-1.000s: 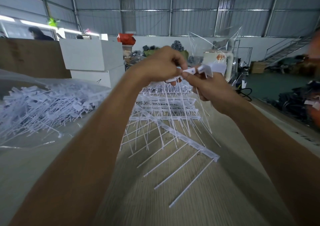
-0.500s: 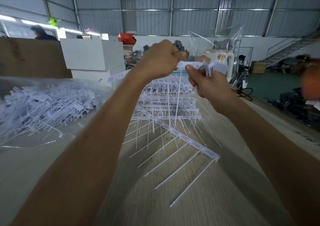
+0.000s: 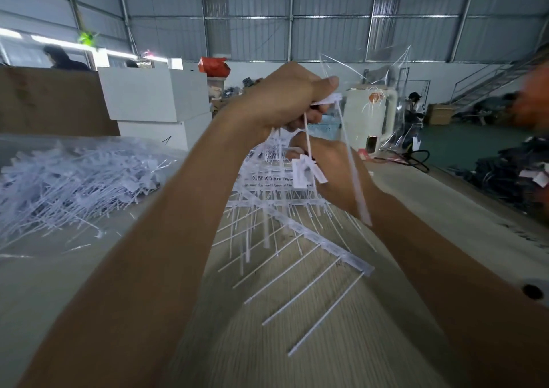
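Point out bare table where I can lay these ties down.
Bare table wood lies nearest you, between your forearms, below the last prongs of the tie strips. A second strip runs right of the right hand, toward the table edge. Crowded: the loose tie pile at left, and the middle under the left hand and the held ties.

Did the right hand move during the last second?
Yes. The right hand, gripping detached ties, dropped to the base of the white machine behind it; earlier its fingers were level with the machine's middle. The left hand pinches a single tie higher up.
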Action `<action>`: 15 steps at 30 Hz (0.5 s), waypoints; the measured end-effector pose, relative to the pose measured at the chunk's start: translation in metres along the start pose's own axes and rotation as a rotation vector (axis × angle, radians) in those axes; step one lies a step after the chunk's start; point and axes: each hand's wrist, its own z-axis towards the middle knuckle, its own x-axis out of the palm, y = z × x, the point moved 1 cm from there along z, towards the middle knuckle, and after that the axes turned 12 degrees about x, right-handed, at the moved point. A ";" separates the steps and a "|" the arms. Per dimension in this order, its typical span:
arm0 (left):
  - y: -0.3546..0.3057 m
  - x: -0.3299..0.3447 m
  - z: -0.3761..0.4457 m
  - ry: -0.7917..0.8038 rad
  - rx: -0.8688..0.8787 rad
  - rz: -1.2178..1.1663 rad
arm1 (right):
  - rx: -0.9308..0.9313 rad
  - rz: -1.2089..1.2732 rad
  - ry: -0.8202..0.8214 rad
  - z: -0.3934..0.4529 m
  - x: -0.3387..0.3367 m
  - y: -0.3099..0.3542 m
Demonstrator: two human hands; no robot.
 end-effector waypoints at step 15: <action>0.016 -0.008 -0.002 0.094 0.003 0.190 | 0.720 0.664 -0.165 0.015 -0.024 -0.031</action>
